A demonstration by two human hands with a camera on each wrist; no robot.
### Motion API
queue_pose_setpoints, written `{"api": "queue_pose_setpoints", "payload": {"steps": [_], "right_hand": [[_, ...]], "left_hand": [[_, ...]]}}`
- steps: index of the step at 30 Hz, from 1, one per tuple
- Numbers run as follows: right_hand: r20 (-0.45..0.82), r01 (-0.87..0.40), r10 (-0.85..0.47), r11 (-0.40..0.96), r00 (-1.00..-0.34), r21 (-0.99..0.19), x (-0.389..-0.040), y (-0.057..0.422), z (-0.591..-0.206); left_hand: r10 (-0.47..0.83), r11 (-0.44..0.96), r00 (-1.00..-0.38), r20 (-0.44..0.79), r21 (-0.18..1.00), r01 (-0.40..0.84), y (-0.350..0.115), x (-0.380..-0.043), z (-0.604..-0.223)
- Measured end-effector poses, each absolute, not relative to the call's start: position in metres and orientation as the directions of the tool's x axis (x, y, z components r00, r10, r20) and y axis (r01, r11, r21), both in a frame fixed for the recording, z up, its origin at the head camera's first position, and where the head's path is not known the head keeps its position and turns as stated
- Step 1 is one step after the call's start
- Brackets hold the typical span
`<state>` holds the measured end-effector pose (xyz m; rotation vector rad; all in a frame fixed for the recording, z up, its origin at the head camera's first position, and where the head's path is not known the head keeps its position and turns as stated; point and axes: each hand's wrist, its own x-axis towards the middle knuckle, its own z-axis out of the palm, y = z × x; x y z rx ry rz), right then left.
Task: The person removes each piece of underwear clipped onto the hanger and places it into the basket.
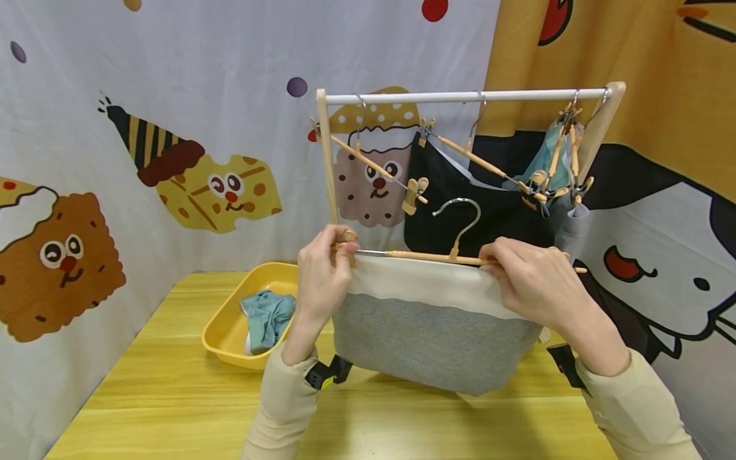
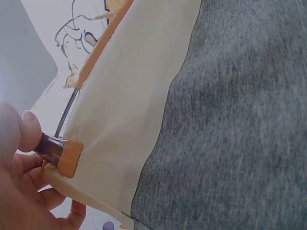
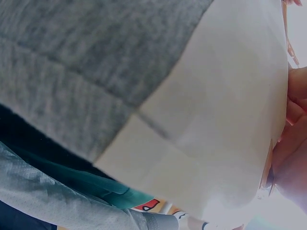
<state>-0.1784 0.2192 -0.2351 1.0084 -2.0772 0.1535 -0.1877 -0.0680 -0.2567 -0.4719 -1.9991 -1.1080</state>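
Note:
A grey garment (image 1: 431, 342) with a cream waistband hangs from a wooden clip hanger (image 1: 422, 256) that both hands hold up over the table. My left hand (image 1: 324, 275) pinches the clip at the hanger's left end. In the left wrist view the thumb lies on the metal part of that clip (image 2: 71, 158), whose jaws bite the corner of the cream band. Toward the right end, my right hand (image 1: 531, 281) grips the hanger bar along with the waistband's top edge. The right-end clip is mostly hidden behind that hand. Between the hands the metal hook (image 1: 476, 220) points up.
Behind stands a small rack (image 1: 402, 98) with a white rail. From it hang a bare clip hanger (image 1: 374, 165), a black garment (image 1: 425, 191) and teal pieces (image 1: 543, 156) at the right. A yellow basin (image 1: 221, 326) at left holds a teal cloth (image 1: 270, 316).

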Motion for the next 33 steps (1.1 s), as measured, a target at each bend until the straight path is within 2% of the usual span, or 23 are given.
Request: {"api": "queue_pose_setpoints", "payload": {"steps": [33], "right_hand": [[0.699,-0.715,-0.620,0.663,-0.357,0.223,-0.1796,0.2140,-0.2337]], "left_hand": [[-0.084,0.572,-0.603,0.794,0.534,0.623,-0.0736,-0.1851,-0.2552]]}}
